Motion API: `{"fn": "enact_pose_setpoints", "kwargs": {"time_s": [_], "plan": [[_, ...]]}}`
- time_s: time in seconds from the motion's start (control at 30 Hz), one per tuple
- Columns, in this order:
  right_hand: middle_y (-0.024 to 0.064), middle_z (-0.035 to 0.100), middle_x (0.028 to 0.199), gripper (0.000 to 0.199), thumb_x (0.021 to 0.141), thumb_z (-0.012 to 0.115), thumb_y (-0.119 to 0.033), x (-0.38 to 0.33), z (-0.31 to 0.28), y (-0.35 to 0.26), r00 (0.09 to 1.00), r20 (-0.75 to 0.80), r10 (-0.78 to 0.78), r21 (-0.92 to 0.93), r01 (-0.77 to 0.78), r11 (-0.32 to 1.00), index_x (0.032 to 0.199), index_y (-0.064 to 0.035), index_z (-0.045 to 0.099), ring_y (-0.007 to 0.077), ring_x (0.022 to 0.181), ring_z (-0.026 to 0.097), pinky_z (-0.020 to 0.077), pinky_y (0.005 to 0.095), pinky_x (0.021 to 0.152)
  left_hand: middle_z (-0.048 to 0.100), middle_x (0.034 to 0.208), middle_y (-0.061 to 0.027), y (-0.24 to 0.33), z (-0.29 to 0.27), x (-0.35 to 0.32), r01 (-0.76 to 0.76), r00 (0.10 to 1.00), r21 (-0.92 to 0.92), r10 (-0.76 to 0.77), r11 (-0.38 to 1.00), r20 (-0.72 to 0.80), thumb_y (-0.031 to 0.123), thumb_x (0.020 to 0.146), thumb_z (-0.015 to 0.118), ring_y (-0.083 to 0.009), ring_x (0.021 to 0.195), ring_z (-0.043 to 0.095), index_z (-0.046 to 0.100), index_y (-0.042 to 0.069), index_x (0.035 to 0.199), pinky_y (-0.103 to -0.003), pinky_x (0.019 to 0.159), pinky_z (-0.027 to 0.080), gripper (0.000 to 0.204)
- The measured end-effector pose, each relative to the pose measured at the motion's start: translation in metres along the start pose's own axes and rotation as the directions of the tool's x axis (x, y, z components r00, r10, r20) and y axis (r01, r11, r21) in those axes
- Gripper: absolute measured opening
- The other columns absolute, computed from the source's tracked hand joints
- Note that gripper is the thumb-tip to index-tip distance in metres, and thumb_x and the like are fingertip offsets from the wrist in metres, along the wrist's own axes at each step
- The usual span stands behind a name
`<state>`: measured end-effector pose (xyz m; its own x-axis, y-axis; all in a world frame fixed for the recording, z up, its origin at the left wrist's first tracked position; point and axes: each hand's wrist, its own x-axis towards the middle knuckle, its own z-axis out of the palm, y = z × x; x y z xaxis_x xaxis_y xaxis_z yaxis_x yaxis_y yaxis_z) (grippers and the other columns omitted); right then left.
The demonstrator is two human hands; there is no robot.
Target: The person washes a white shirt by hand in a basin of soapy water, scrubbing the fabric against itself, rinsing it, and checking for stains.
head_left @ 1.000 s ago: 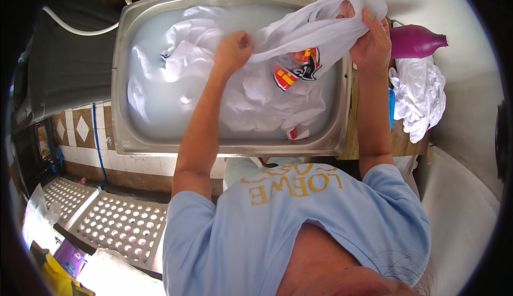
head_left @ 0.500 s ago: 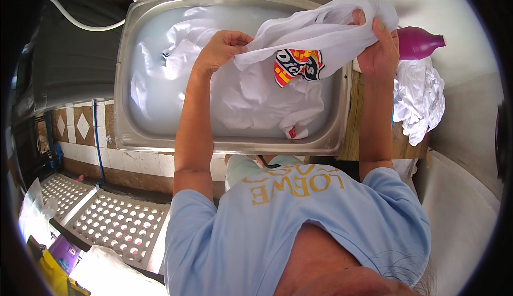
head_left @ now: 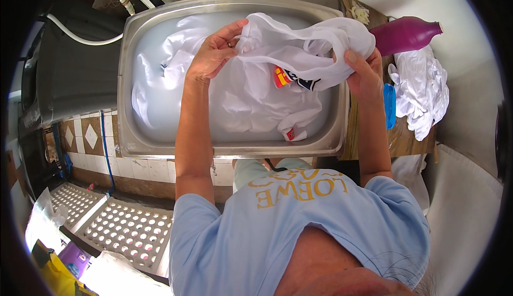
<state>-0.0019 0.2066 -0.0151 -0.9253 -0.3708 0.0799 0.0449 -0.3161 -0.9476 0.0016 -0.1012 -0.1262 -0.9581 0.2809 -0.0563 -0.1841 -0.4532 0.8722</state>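
Observation:
A wet white shirt with a red, yellow and black print is stretched between my two hands above a metal basin. My left hand pinches the cloth near the middle of the basin. At the other end, my right hand grips a bunched part of the shirt, thumb on top, some fingers hidden in the folds. Part of the shirt hangs toward the water. Below, more white clothes lie soaking in cloudy water, one showing a small red label.
Right of the basin, a wooden board bears a purple bottle lying sideways, a blue plastic item and a heap of white cloth. A white hose bends at the left. Perforated panels lie lower left.
Both hands have shifted, and the shirt has come lower and nearer, its opening spread wider. My left hand has turned and rises higher on the cloth. The shirt's print is now partly folded away.

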Motion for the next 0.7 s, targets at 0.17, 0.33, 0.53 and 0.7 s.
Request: {"fn": "enact_pose_setpoints", "kwargs": {"time_s": [0.17, 0.33, 0.53, 0.7], "plan": [[0.0125, 0.064, 0.097, 0.041, 0.079, 0.066, -0.011, -0.002, 0.000, -0.003, 0.998, -0.022, -0.057, -0.023, 0.056, 0.998, 0.114, 0.0048, 0.054, 0.0182, 0.083, 0.062, 0.0501, 0.0329, 0.077, 0.051, 0.133, -0.0080, 0.008, 0.014, -0.003, -0.059, 0.997, -0.019, 0.058, 0.998, -0.051, -0.019, 0.066, 0.050, -0.0166, 0.106, 0.056, 0.048, 0.010, 0.136, -0.025, 0.086, 0.047, 0.075], [0.0087, 0.058, 0.088, 0.034, 0.083, 0.059, -0.013, 0.004, -0.002, 0.000, 0.988, -0.124, -0.094, 0.087, 0.106, 0.991, 0.112, 0.0037, 0.053, 0.0159, 0.080, 0.053, 0.0455, 0.0316, 0.071, 0.051, 0.133, -0.0082, 0.015, 0.013, -0.007, -0.060, 0.997, 0.024, 0.061, 0.998, -0.037, -0.018, 0.066, 0.050, -0.0182, 0.110, 0.055, 0.046, 0.012, 0.137, -0.026, 0.088, 0.047, 0.078], [0.0084, 0.058, 0.093, 0.027, 0.088, 0.054, -0.014, 0.012, 0.001, -0.001, 0.989, -0.098, -0.108, 0.204, 0.127, 0.971, 0.110, 0.0022, 0.052, 0.0189, 0.090, 0.053, 0.0463, 0.0345, 0.076, 0.051, 0.133, -0.0093, 0.019, 0.005, -0.010, -0.062, 0.998, 0.039, 0.063, 0.997, -0.024, -0.016, 0.066, 0.050, -0.0188, 0.107, 0.056, 0.048, 0.011, 0.136, -0.028, 0.087, 0.047, 0.075], [0.0111, 0.061, 0.107, 0.032, 0.089, 0.056, -0.010, 0.020, 0.023, 0.005, 0.984, -0.169, -0.048, 0.132, 0.071, 0.989, 0.117, 0.0038, 0.052, 0.0218, 0.100, 0.059, 0.0480, 0.0356, 0.087, 0.053, 0.129, -0.0104, 0.019, -0.003, -0.010, -0.028, 0.997, 0.117, 0.037, 0.993, -0.071, -0.007, 0.073, 0.059, -0.0192, 0.102, 0.057, 0.055, 0.009, 0.128, -0.027, 0.085, 0.047, 0.057]]}}
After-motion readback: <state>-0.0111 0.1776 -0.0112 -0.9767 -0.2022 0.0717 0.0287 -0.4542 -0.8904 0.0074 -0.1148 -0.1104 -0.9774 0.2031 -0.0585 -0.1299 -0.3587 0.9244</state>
